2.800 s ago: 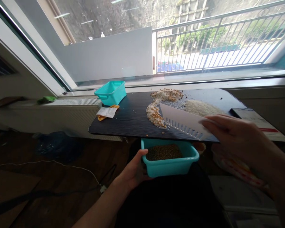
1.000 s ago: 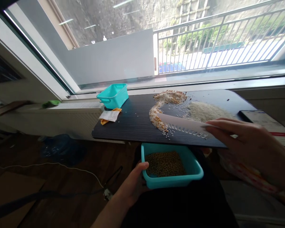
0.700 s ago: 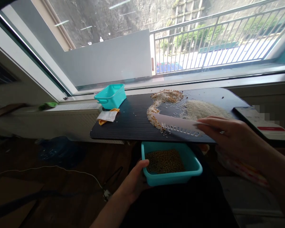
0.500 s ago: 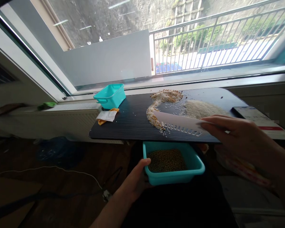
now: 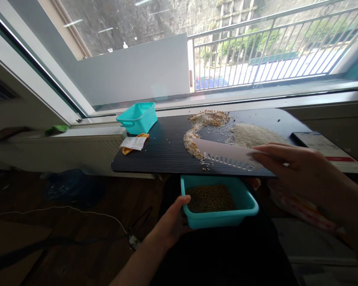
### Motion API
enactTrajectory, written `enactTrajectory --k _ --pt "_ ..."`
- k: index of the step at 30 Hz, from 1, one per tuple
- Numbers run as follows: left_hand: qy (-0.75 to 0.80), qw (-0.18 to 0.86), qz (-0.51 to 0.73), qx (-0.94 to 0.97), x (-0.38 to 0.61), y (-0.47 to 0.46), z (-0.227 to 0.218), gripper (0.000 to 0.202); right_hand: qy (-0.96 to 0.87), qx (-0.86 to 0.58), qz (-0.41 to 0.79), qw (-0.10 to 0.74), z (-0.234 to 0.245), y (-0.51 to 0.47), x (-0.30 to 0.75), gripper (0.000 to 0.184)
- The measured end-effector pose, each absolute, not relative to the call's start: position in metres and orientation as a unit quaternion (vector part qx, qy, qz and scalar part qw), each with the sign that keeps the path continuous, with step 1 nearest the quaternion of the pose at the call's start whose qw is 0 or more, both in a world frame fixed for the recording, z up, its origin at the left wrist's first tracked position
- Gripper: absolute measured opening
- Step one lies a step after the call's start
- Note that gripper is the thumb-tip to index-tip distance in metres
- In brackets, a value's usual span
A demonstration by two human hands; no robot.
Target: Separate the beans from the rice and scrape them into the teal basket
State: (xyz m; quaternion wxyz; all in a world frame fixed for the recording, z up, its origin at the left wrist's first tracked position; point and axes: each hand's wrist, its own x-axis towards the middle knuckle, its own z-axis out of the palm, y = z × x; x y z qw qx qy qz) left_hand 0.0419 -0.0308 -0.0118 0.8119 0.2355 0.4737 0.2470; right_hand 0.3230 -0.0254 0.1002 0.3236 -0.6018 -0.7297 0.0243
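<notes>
Gripped at its right end by my right hand [image 5: 289, 161] is a flat white slotted scraper [image 5: 226, 153]. Its far left end touches a curved strip of mixed rice and yellowish grains [image 5: 191, 145] on the dark tabletop [image 5: 164, 153]. My left hand [image 5: 174, 216] holds the left side of a turquoise bin [image 5: 226, 222], thumb over the rim, below the table's front edge. Brownish-green beans or grains [image 5: 211, 198] cover the bin's bottom. A pile of white rice [image 5: 255, 136] lies behind the scraper, and a mixed heap [image 5: 210, 118] sits at the back.
Another turquoise bin [image 5: 139, 119] stands at the table's left back corner. In front of it lies a white paper on an orange cloth [image 5: 134, 143]. A phone-like flat device [image 5: 322, 147] rests at the right end. The window and a radiator [image 5: 77, 151] border the table.
The view has shifted slightly. A few grains by the scraper's left end have moved nearer the table's front edge. Both hands keep their holds.
</notes>
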Motion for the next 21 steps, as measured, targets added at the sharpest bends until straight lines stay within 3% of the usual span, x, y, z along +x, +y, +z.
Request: enactTrajectory --k 21 --pt "0.476 0.813 0.244 0.232 0.043 -0.030 -0.012 0.065 -0.752 -0.561 0.101 0.330 0.103 -0.032 0.309 0.035"
